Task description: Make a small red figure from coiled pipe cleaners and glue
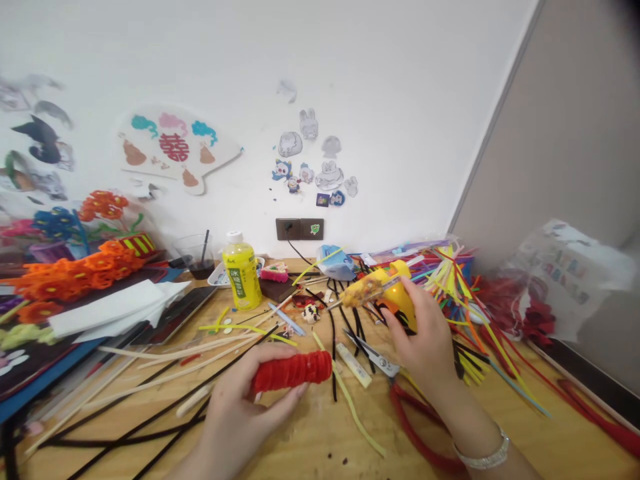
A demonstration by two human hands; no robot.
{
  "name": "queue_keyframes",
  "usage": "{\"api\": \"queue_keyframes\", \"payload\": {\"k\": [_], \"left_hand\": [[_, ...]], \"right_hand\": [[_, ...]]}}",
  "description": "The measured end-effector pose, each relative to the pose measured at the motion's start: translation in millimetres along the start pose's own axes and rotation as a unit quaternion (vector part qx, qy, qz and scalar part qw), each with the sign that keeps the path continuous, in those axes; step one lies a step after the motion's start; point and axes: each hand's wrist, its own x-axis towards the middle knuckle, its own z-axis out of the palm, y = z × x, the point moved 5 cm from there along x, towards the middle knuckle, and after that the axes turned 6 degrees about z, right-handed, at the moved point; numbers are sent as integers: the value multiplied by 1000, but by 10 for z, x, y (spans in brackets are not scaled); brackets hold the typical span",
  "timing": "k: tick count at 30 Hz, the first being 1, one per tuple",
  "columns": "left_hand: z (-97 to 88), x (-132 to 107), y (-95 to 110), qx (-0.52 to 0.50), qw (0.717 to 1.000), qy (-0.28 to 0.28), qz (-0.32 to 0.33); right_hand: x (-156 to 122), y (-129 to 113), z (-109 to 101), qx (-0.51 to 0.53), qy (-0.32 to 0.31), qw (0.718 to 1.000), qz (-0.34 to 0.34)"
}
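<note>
My left hand is wrapped round a red fuzzy coil, seemingly wound pipe cleaner, lying sideways above the table. In my right hand is a yellow hot glue gun, its stained nozzle pointing left. The nozzle tip is apart from the red coil. Below my right hand lie scissors with red handles, blades partly spread. Between the hands rest a pale yellow pipe cleaner and a small whitish stick. My right fingers partly hide the glue gun's handle.
A yellow drink bottle stands behind my left hand, near a cup of dark liquid. Black pipe cleaners cross the left side. Colourful pipe cleaners pile at right. Orange fuzzy flowers lie far left. A socket is on the wall.
</note>
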Motion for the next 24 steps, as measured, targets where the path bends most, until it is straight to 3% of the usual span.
{"api": "queue_keyframes", "payload": {"k": [4,9,11,12,14,16,17,19,21,24], "left_hand": [[6,0,-2,16,1000,-5,8],[32,-16,2,28,999,-19,14],[40,-22,6,42,999,-21,18],[44,-23,9,50,998,-21,20],[48,-24,20,66,997,-19,24],[51,-22,39,80,996,-15,31],[54,-20,51,85,996,-13,35],[62,-19,81,88,995,-6,45],[73,-23,116,86,995,1,58],[85,-35,163,86,994,4,63]], "right_hand": [[15,358,144,-116,-47,989,81],[-170,1018,405,-285,-188,919,196],[-214,1154,437,-303,-216,900,227],[-201,1142,431,-292,-214,905,225],[-118,925,366,-216,-176,943,184],[-31,485,235,-48,-123,985,111],[-15,235,158,49,-108,989,83],[-48,-262,52,203,-135,969,31],[-131,-622,-23,289,-150,946,8],[-266,-753,29,352,-189,911,100]]}}
